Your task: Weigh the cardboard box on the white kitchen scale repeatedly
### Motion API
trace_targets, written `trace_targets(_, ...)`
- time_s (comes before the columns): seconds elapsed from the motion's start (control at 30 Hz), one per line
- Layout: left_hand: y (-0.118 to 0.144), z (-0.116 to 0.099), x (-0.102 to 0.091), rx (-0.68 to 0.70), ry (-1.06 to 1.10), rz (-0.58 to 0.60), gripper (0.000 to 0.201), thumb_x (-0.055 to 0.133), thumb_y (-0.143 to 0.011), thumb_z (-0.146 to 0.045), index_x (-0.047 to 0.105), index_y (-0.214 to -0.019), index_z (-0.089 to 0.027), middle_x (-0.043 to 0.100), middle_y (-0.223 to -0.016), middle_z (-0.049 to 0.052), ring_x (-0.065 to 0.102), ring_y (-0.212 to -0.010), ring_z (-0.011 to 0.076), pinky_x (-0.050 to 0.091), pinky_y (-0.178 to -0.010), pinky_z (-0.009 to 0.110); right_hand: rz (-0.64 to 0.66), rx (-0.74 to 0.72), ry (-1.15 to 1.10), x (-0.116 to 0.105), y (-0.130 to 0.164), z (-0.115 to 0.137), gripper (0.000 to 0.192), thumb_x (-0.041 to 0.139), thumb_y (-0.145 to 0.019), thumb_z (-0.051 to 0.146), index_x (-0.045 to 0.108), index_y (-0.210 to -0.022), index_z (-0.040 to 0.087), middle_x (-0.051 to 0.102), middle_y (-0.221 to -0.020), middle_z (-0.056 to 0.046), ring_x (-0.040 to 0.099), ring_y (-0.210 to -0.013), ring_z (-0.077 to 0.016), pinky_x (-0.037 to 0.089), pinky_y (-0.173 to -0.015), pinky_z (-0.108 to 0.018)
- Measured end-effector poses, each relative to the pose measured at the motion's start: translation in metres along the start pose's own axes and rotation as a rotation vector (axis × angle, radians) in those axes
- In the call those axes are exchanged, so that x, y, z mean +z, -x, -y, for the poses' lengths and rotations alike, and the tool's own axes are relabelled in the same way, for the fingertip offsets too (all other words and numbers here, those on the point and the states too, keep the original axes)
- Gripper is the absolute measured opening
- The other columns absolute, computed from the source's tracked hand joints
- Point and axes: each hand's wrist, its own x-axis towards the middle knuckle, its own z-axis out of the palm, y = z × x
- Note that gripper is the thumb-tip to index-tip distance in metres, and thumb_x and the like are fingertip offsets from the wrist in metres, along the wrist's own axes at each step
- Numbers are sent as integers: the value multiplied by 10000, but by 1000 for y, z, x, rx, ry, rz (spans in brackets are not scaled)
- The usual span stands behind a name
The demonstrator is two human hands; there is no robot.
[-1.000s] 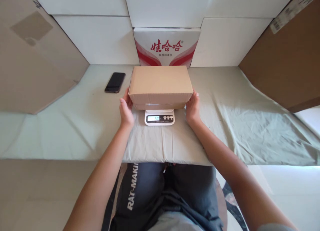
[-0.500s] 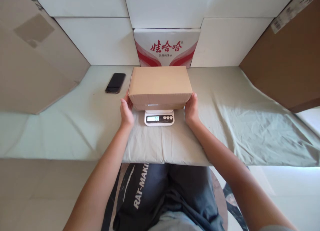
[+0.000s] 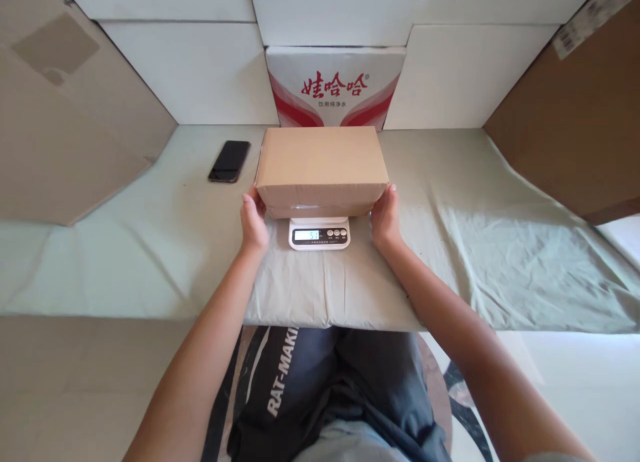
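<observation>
A closed brown cardboard box (image 3: 321, 165) sits on a small white digital scale (image 3: 320, 234) in the middle of the cloth-covered table. The scale's lit display faces me and shows digits too small to read surely. My left hand (image 3: 253, 222) grips the box's near left corner. At the near right corner my right hand (image 3: 385, 217) holds the box the same way. Most of the scale's platform is hidden under the box.
A black phone (image 3: 230, 161) lies on the grey-green cloth (image 3: 500, 249) to the left of the box. A white and red printed carton (image 3: 334, 85) stands behind it against white foam panels. Large brown cardboard sheets (image 3: 60, 115) lean at both sides.
The box and both hands stay almost where they were on the scale. The view has shifted slightly, and the display reading seems to have changed a little.
</observation>
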Motion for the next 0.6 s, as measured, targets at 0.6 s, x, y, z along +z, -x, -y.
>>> trace_targets(0.6,3,-11,5,-12,14,47,828,504,-879,-903,771,-1300,-242,725,-1468,142,554,-1531,332,481,-1233,426,67,-116,108,4,9,12,752,411,-929,843,503,-1545,422,344,-1800,110,201,-1737,-234,146,-1467,-521)
